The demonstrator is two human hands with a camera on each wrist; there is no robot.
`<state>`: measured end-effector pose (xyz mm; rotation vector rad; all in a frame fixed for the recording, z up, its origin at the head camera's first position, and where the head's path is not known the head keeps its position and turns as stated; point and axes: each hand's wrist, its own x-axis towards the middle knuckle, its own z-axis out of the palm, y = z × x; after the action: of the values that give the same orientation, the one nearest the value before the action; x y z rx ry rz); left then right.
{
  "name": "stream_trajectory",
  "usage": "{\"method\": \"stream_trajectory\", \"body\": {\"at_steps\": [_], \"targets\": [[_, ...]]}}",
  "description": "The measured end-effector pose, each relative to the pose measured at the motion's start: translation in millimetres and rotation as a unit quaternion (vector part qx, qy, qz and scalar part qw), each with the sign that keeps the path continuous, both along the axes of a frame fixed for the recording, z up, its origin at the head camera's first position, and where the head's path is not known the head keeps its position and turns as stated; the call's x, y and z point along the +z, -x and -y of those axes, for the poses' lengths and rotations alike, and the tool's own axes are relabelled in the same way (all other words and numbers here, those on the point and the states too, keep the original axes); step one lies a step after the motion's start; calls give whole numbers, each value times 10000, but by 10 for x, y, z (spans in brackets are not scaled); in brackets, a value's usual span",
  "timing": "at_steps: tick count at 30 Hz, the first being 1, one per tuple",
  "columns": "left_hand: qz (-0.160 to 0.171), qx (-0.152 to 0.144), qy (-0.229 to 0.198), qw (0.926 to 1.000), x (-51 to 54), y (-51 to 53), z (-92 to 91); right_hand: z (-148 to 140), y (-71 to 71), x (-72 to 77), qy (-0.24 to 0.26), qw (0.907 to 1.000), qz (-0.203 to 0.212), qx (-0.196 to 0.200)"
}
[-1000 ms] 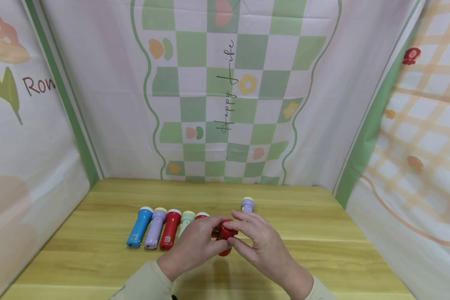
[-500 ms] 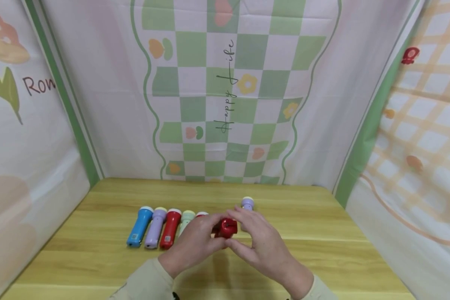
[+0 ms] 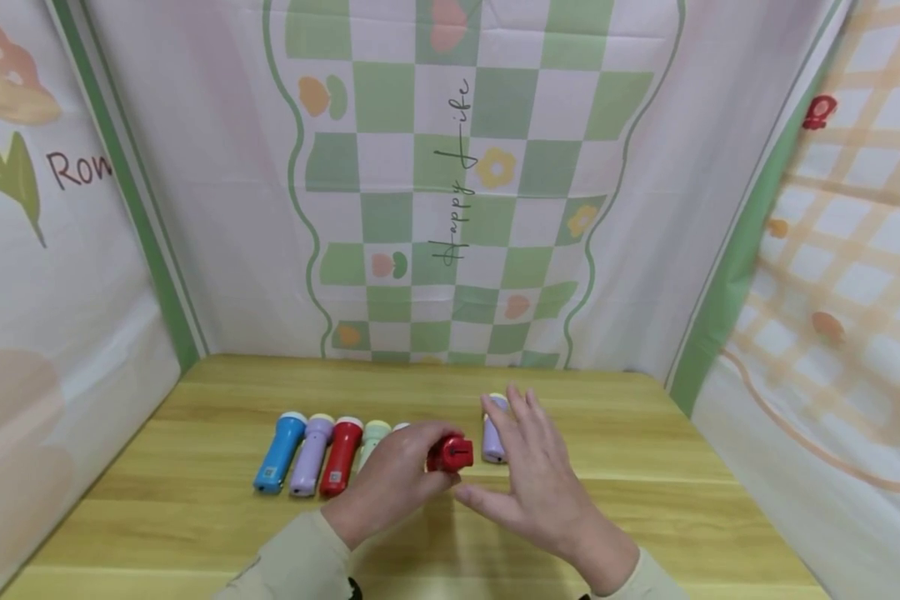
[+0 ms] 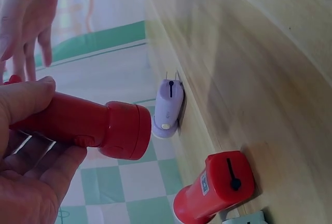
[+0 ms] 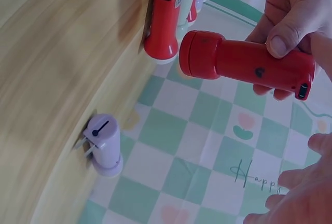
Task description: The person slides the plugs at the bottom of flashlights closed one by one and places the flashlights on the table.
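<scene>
My left hand [image 3: 390, 479] grips a red flashlight [image 3: 450, 455] above the table, with its slotted tail end facing me. In the left wrist view the thumb lies across the barrel of this flashlight [image 4: 78, 123], and its head points away from the palm. To its right, my right hand [image 3: 543, 483] is spread, its fingers straight and apart from the flashlight. Behind the right fingers lies a lilac flashlight [image 3: 493, 442], partly covered. Two metal prongs stick out near the tail of the lilac flashlight [image 5: 106, 143] in the right wrist view.
Left of my hands, a row holds a blue flashlight [image 3: 279, 454], a lilac one [image 3: 312, 457], a red one [image 3: 342, 458] and a pale green one [image 3: 376, 436]. Another red flashlight [image 5: 165, 19] beside them is mostly hidden by my left hand. A printed curtain [image 3: 450, 208] rises behind the wooden table [image 3: 645, 500].
My right fingers have come off the red flashlight and spread, the hand shifting slightly right. The flashlight has tilted so its tail faces me; my left hand keeps its hold.
</scene>
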<state>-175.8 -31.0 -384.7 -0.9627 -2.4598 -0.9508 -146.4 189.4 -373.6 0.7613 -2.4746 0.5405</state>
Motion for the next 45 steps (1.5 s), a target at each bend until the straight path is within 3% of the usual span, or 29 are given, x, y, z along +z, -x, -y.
{"method": "stream_trajectory", "body": {"at_steps": [6,12,20,23,30,38,45], "targets": [[-670,-151,112,9976,-48,51,-15,-30,19,-24,-104,9996,59,-252],[-852,-18,492,9951,-93,104,-32,-41,24,-35,16,9997,27,-246],[-1738,381,1120,9776,-194,151,-60,-42,32,-49,80,9994,202,-276],[-1917,409,1229,9729,-246,153,-79,-36,28,-53,118,9992,231,-303],[-1853,339,1581,9693,-349,134,-135,-25,11,-68,141,9992,242,-284],[-1840,408,1949,9626,-398,94,-168,-27,2,-74,162,9990,347,-226],[-1453,298,2220,9637,-421,78,-172,-30,1,-72,140,9993,275,-188]]}}
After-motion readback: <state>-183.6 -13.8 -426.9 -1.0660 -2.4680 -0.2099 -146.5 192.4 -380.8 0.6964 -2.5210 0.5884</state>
